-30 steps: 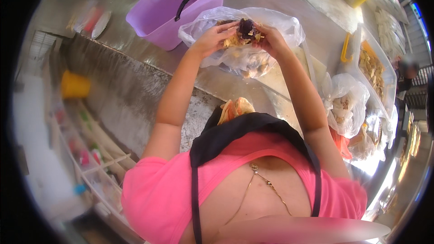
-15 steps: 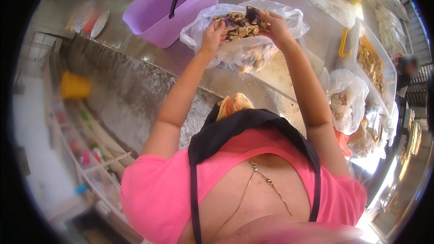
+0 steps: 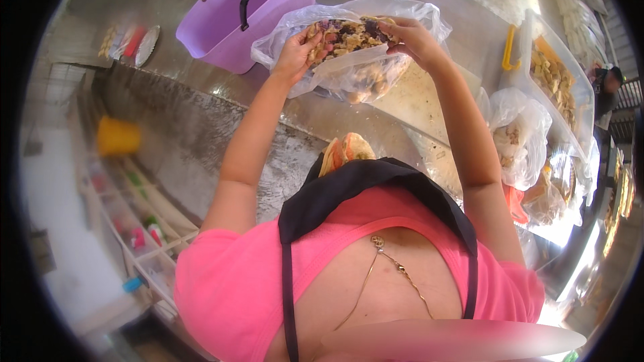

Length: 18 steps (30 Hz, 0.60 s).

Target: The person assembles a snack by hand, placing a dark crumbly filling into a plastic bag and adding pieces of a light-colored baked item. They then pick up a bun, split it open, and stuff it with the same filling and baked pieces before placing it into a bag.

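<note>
A clear plastic bag [image 3: 436,17] lies wide at the mouth on the counter, filled with crumbly tan and dark purple pieces [image 3: 352,39] that look like broken pastry or dried food. My left hand [image 3: 295,55] is at the bag's left side, its thumb and fingers closed on a purplish-tan piece. At the right side, my right hand [image 3: 417,41] has its fingers curled over the edge of the heap, closed on some of the pieces. Rounder pale lumps [image 3: 365,87] show through the bag's near side.
A purple basket [image 3: 231,33] with black handles stands left of the bag. On the right are a clear tub [image 3: 560,87] of tan pieces and a knotted plastic bag [image 3: 516,134]. A yellow pot [image 3: 119,136] is at lower left. Another person [image 3: 606,90] is at far right.
The dark purple chunk that stood up by my right fingers is lower, among the other pieces. Both hands and the bag appear slightly further left in view.
</note>
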{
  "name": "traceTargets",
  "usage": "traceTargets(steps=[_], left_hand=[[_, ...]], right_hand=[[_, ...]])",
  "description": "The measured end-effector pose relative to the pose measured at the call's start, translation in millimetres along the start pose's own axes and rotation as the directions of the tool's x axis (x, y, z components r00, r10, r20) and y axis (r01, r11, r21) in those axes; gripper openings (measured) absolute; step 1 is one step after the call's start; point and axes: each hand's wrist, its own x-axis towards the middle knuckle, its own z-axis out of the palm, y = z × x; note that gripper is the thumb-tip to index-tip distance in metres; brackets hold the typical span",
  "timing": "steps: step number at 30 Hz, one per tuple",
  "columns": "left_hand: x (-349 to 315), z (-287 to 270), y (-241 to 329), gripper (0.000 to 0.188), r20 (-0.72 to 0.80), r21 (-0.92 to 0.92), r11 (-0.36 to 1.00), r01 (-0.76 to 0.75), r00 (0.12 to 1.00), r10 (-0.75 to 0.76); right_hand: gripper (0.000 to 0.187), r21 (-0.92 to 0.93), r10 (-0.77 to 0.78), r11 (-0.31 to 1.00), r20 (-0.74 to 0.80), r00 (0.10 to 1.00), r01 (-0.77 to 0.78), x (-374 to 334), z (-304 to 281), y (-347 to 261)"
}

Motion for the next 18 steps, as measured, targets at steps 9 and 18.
traceTargets(steps=[9, 18], left_hand=[[22.7, -11.4, -7.4, 0.026, -0.135, 0.377, 0.924, -0.067, 0.983, 0.126], [25.4, -20.4, 10.2, 0.040, 0.231, 0.165, 0.979, 0.119, 0.960, -0.156]], right_hand=[[0.043, 0.204, 0.088, 0.971, 0.170, 0.982, -0.122, 17.4, 14.6, 12.3], [0.034, -0.156, -0.031, 0.987, 0.065, 0.997, 0.041, 32.3, -8.5, 22.1]])
